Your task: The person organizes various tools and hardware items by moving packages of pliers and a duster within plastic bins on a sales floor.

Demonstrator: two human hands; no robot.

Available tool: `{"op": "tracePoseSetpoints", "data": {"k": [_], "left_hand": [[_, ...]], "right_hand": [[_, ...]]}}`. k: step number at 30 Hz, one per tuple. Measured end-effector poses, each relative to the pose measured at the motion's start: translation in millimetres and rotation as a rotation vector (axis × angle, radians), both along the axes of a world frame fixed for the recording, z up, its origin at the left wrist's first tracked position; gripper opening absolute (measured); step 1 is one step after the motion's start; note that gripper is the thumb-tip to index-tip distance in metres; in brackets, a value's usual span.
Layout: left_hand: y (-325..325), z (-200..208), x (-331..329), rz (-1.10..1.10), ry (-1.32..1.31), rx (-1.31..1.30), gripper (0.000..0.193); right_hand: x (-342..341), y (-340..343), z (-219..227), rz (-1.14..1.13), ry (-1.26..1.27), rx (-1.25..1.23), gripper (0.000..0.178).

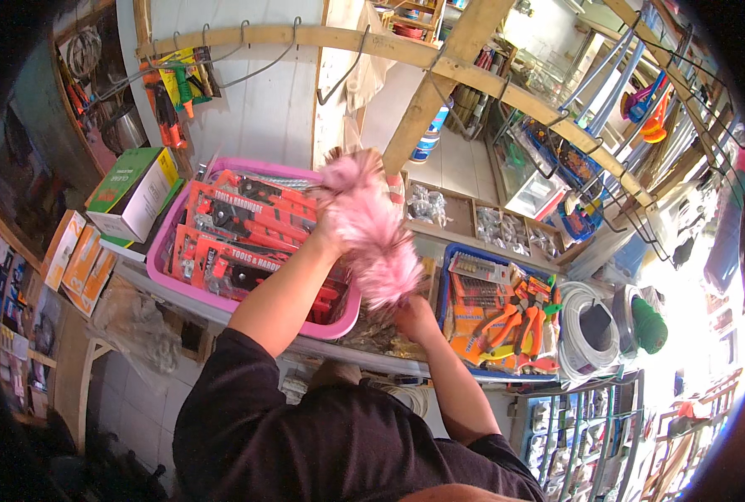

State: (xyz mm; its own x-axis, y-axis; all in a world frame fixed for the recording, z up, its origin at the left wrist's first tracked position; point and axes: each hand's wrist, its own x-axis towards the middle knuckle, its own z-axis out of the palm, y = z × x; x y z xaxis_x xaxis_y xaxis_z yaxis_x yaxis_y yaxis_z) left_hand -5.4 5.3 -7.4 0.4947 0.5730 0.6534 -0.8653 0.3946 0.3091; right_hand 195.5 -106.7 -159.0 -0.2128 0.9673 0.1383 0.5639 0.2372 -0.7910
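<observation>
1. Duster [377, 238]: pink, fluffy and streaked with darker tips, it is in the person's hands, above the surface [389, 361]. It slants from the right hand at its near end up and away to the left, in front of the right end of the pink basket [333, 330] of red packets [251, 230]. The blue tray [515, 376] of pliers [519, 316] is to its right.

2. It looks light, and the fluff looks soft and yielding, likely to squash under a grip and to give a loose hold. Probably nothing about it is fragile, though loose strands could catch on hooks or packet edges.

3. The best hold is likely the narrow near end, where a stiffer handle would be expected; most of that part is hidden by the hand. The fluff seems better for a light steadying touch.

4. The right hand [415, 319] has its fingers curled around the near end, with the fluff spreading just beyond them to the far left.

5. The left hand [330, 234] is at the left side of the fluff, about midway along. Its fingers are hidden there, so whether they pinch or lie spread cannot be told. The far end of the duster is blurred.
</observation>
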Motion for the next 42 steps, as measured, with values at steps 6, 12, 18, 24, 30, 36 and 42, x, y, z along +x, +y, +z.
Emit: {"op": "tracePoseSetpoints", "data": {"k": [6, 12, 18, 24, 30, 36, 42], "left_hand": [[-12, 11, 0, 0.42, 0.214, -0.108, 0.053], [-15, 19, 1, 0.489, 0.229, -0.422, 0.049], [-10, 18, -3, 0.517, 0.239, -0.303, 0.048], [-4, 12, -11, 0.702, 0.314, -0.107, 0.055], [-3, 10, -6, 0.539, 0.282, -0.198, 0.055], [-16, 27, -7, 0.445, 0.185, -0.155, 0.049], [-19, 25, -9, 0.353, 0.227, -0.332, 0.048]], "right_hand": [[-2, 2, -7, -0.014, 0.032, -0.151, 0.01], [-14, -3, 24, -0.144, 0.299, -0.212, 0.01], [-20, -9, 46, -0.137, 0.484, -0.316, 0.012], [-20, -4, 51, -0.139, -0.004, -0.228, 0.014], [-2, 4, 8, -0.092, 0.161, -0.096, 0.013], [-14, -4, 27, -0.137, -0.056, -0.002, 0.012], [-15, -5, 42, -0.108, 0.0, -0.139, 0.019]]}}
